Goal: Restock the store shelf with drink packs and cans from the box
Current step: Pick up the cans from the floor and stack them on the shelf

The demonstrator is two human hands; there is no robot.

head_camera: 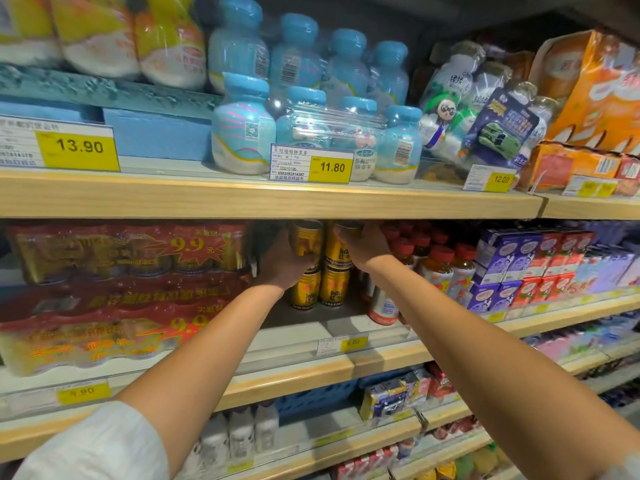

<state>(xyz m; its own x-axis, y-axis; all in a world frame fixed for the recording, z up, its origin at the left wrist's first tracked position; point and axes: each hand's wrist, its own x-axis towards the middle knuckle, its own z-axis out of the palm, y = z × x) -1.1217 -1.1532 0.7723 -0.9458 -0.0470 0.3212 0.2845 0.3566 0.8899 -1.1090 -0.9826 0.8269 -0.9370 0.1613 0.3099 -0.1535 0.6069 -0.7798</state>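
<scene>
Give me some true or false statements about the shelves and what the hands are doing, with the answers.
1. The left hand and right hand each grip one of the upper gold cans. True.
2. Those cans are above the lower gold cans. True.
3. The price tag at the blue-capped bottles reads 13.90. False: that price tag reads 11.80.
4. The red shrink-wrapped packs lie right of the cans. False: the red shrink-wrapped packs lie left of them.

**Occluded and cropped regions**

The shelf board (242,202) hides the tops of the 2 upper gold cans (307,239). Fingertips of the left hand (280,263) and right hand (363,245) disappear behind them. Yellow packs (104,32) are cropped at the top edge. Small print on the 6.00 tag (341,344) is illegible.
</scene>
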